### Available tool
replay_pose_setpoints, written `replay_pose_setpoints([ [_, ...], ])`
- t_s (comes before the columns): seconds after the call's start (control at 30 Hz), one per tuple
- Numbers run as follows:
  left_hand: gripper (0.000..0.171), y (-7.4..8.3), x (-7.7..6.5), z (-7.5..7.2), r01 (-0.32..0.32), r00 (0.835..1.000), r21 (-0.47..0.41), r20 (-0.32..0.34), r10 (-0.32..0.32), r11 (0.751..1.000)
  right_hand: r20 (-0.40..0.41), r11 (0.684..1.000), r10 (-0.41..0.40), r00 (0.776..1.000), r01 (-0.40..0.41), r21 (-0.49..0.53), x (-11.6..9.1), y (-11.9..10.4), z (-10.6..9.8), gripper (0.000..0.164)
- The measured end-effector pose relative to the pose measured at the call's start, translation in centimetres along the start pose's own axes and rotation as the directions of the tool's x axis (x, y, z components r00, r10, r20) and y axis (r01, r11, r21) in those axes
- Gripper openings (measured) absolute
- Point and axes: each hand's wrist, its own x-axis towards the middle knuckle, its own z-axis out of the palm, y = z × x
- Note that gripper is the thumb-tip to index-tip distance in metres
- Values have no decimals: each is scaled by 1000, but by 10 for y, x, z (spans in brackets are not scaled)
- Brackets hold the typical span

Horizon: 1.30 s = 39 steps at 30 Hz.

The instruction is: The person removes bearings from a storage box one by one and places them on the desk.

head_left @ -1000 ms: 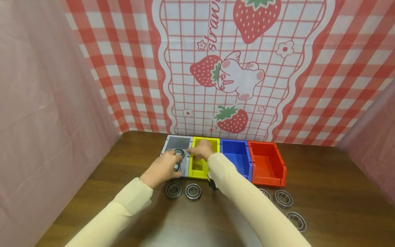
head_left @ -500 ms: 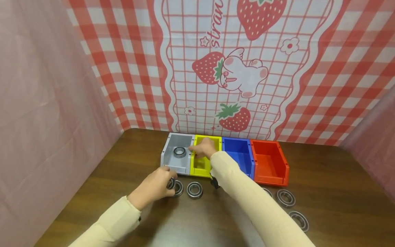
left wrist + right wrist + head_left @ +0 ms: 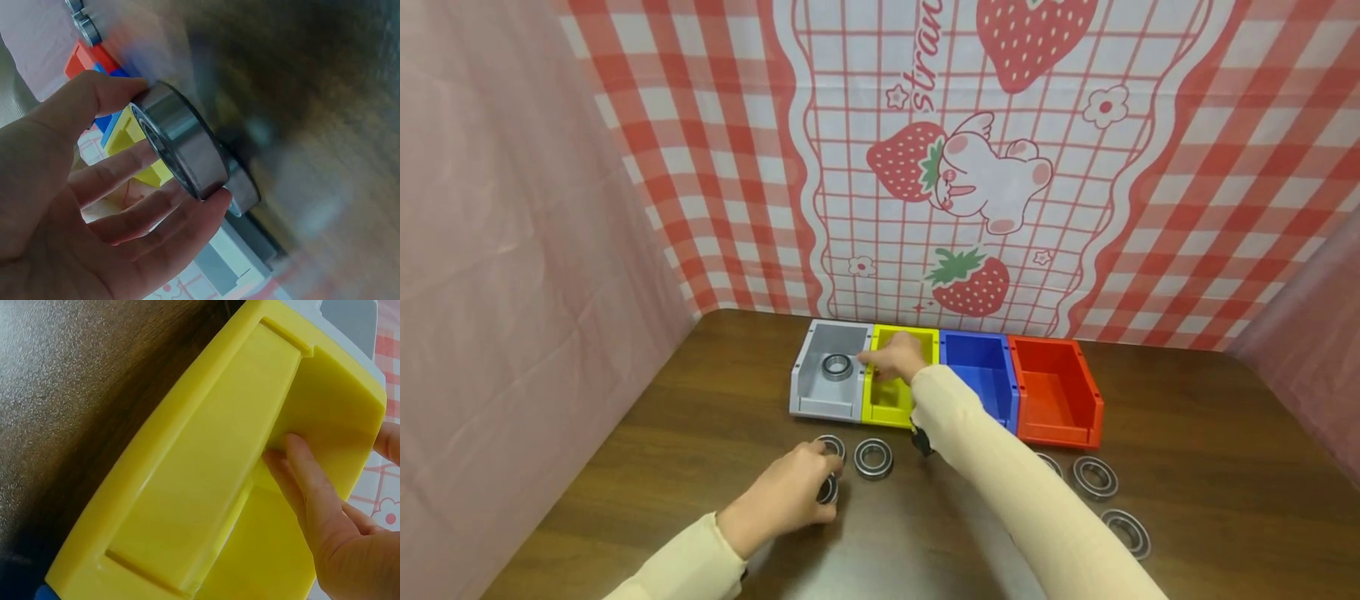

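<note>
My left hand point(image 3: 786, 496) pinches a ball bearing point(image 3: 181, 140) on edge between thumb and fingers, low over the table in front of the grey bin point(image 3: 826, 408). Another bearing point(image 3: 873, 458) lies flat to its right, and one point(image 3: 831, 448) sits just beyond the fingers, partly covered. Inside the grey bin lies one more bearing point(image 3: 837, 367). My right hand point(image 3: 897, 357) grips the yellow bin point(image 3: 200, 462) by the side wall towards the grey bin, fingers inside and a digit over the outer side. My right forearm hides part of the yellow bin.
A blue bin point(image 3: 977, 379) and a red bin point(image 3: 1052, 400) continue the row rightwards. Several bearings, one point(image 3: 1094, 478) near the red bin and another point(image 3: 1126, 533) closer, lie on the wooden table point(image 3: 1210, 450). Checked cloth point(image 3: 737, 208) hangs behind.
My left hand has drawn a bearing out of the grey bin and moved it towards me, down near the table. One bearing stays in that bin. My right hand keeps its place.
</note>
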Motion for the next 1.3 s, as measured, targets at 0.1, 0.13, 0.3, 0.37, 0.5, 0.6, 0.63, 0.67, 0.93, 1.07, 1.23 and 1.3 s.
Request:
replay_pose_setpoints([
  [0.1,35,1,-4,2,-6,1000,11,10,6,1000,-7,1000,4,1000,-4,-11,2,0,1,52],
  [0.13,35,1,-5,3,-6,1000,14,14,6,1000,-9,1000,5,1000,-5,-14,2,0,1,51],
  [0.3,34,1,-9,7,2,999,16,34,-2,1000,-6,1000,3,1000,-4,-25,2,0,1,51],
  [0.37,33,0,-10,8,-5,1000,16,30,5,1000,-5,1000,4,1000,-4,-22,1,0,1,53],
  [0.5,32,0,-12,10,-21,1000,27,19,20,999,3,1000,13,1000,-13,-13,0,0,0,56],
  [0.6,32,0,-14,10,-20,1000,23,23,20,1000,12,1000,23,1000,-23,-14,0,0,0,57],
  [0.63,32,0,-14,10,-21,999,18,27,20,1000,13,1000,26,1000,-25,-12,0,0,1,57],
  [0.67,32,0,-15,10,-20,999,11,33,20,1000,15,1000,28,1000,-28,-8,0,0,1,57],
  [0.93,32,7,-6,-14,55,989,-37,136,-49,998,6,1000,16,1000,-16,-16,3,1,1,49],
  [1.07,27,7,7,-34,103,976,-62,199,-88,993,-14,999,16,1000,-16,-29,2,0,-1,50],
  [1.23,27,1,28,-47,82,978,-86,196,-64,993,-22,999,20,1000,-21,-50,2,-1,1,53],
  [1.3,33,-2,38,-50,106,978,-82,189,-89,991,-19,999,21,1000,-22,-44,2,-1,2,53],
])
